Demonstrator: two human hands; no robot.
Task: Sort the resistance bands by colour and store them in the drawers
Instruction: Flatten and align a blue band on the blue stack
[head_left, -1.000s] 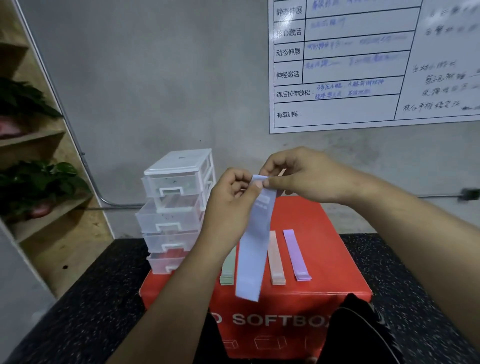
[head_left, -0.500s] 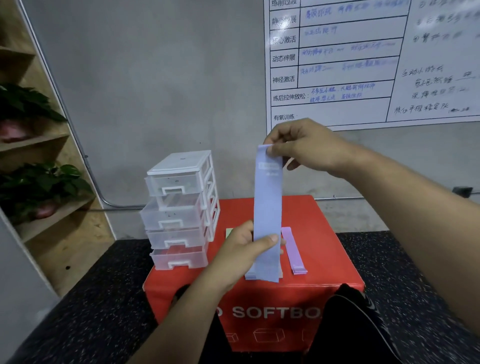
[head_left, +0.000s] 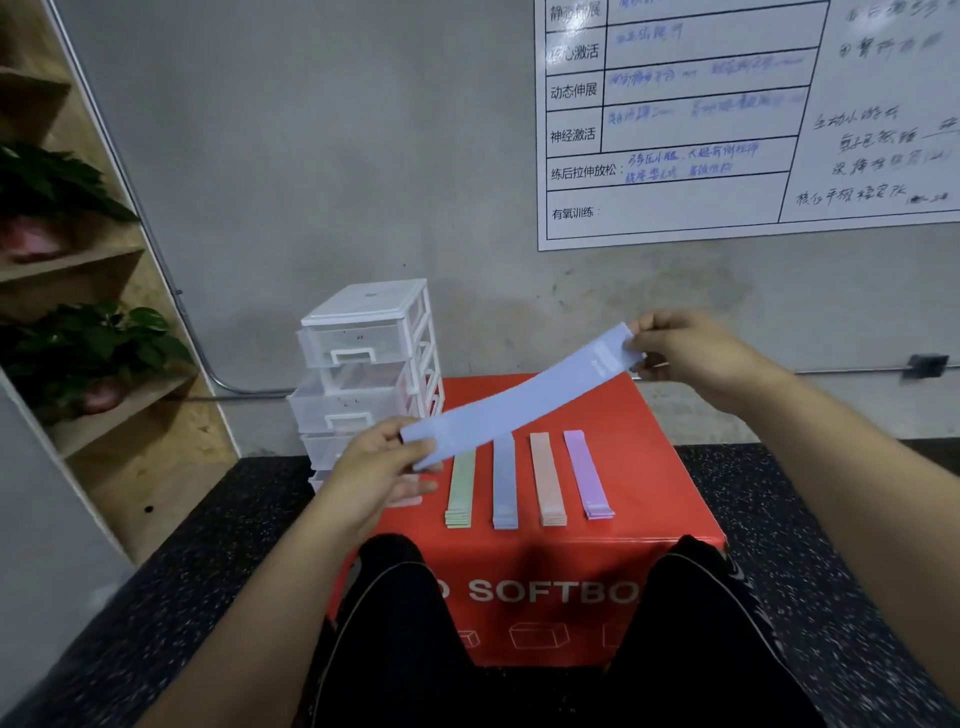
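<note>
My knees in black trousers (head_left: 395, 623) sit nearest, against a red cardboard box (head_left: 654, 525) whose front carries white capitals; I can read "SOFTBO", the rest hidden by my legs. The box top is my surface, and on it four flat stacks of folded rubbery bands lie side by side: pale green (head_left: 461, 488), pale blue (head_left: 505, 483), peach (head_left: 545, 478) and lilac (head_left: 586, 473). Above them I hold one long pale blue resistance band (head_left: 519, 402) stretched slantwise in the air, my left hand (head_left: 379, 467) pinching its lower end, my right hand (head_left: 691, 358) pinching the higher end by a faint printed label too small to read. At the box's back left stands a translucent plastic drawer tower with white frame (head_left: 363, 343). The floor is black speckled rubber (head_left: 208, 571). Left, a raw wooden shelf (head_left: 119, 415) holds leafy potted plants (head_left: 93, 348). On the grey concrete wall (head_left: 311, 156) hangs a whiteboard (head_left: 727, 208) printed 动态伸展, 神经激活, 练后拉伸放松, 有氧训练; its handwriting is blurred.
</note>
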